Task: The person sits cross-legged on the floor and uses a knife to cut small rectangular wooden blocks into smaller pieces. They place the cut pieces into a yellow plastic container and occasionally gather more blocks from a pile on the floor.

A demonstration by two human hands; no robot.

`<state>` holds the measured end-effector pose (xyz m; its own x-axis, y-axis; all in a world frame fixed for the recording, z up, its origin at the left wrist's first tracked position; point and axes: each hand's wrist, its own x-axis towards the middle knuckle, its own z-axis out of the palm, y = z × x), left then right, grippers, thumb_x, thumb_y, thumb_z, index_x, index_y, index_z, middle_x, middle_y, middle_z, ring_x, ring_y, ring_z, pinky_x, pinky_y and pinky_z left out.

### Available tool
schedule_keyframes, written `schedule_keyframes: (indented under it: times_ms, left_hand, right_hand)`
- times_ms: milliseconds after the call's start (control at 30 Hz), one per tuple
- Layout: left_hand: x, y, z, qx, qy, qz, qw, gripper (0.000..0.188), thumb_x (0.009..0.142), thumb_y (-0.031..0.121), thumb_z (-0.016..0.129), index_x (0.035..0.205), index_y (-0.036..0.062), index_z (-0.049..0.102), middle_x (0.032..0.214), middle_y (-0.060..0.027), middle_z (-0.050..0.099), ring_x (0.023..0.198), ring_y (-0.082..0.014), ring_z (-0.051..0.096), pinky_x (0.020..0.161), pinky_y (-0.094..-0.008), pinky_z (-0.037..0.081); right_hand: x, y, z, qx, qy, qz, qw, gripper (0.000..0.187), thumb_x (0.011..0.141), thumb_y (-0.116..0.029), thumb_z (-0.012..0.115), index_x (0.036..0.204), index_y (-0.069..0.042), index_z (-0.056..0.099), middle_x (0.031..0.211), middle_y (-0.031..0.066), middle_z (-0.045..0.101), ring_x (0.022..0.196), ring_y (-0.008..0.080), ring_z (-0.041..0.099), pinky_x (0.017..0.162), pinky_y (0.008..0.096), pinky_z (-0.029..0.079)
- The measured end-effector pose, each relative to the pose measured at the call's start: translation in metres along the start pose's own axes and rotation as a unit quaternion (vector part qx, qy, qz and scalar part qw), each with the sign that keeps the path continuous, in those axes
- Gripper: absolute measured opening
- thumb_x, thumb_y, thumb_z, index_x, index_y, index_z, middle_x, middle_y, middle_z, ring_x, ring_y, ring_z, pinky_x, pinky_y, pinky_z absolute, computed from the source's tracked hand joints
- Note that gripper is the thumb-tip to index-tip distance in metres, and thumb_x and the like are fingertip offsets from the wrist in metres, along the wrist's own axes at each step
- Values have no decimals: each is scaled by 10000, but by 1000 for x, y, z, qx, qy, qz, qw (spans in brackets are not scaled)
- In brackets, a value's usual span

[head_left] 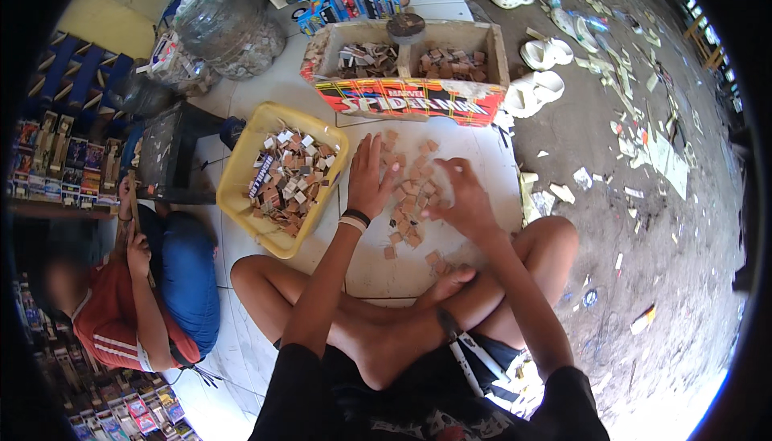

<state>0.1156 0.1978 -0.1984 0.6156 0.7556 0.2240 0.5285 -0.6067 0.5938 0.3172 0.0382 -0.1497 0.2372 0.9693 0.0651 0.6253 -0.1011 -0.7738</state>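
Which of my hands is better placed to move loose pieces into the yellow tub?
Probably your left hand: it is close beside the yellow tub, whereas your right hand is across the loose pieces from it.

Loose squares (414,240) looked matt, wood or card, couldn't tell which. Yellow tub (236,194) was smooth plastic, slight sheen. Divided box (499,49) had rough, worn, wood-like walls; printed facing (406,99) was glossy. Floor tiles (482,151) were smooth, glossy. Ground (683,280) was rough, matt. Bag (229,27) was clear, shiny plastic.
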Motion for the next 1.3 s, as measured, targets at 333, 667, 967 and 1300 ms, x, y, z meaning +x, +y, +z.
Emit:
schedule_keyframes:
  times_ms: [333,667,967,1300]
  left_hand:
    - [3,10,21,-32,-22,-12,999,506,1147,364,368,1552,110,534,1650,-125,474,1583,-387,325,1289,-584,188]
    - [-65,43,21,-48,106,-114,987,552,1154,365,348,1586,49,480,1637,-174,481,1583,-377,336,1293,-556,191]
    - [-43,85,77,-163,240,-212,933,587,1170,395,298,1497,-2,580,1527,-192,594,1490,-381,469,1252,-492,302]
    - [-29,97,67,-457,305,-276,789,697,1177,475,284,1472,-79,584,1458,-210,637,1366,-317,590,1175,-415,433]
  right_hand:
    - [56,23,63,-13,144,-97,985,387,1070,-213,555,1383,10,605,1454,230,587,1390,436,524,1203,524,375]
    - [42,27,54,-19,176,-71,982,391,1099,-224,487,1367,28,621,1407,243,629,1435,432,499,1193,562,373]
    - [41,13,71,190,159,-68,966,270,1072,-99,514,1178,57,707,1286,222,697,1170,405,681,1038,443,528]
    - [45,6,77,308,144,53,939,211,1072,-55,537,1150,19,719,1098,140,753,954,228,724,881,343,562]
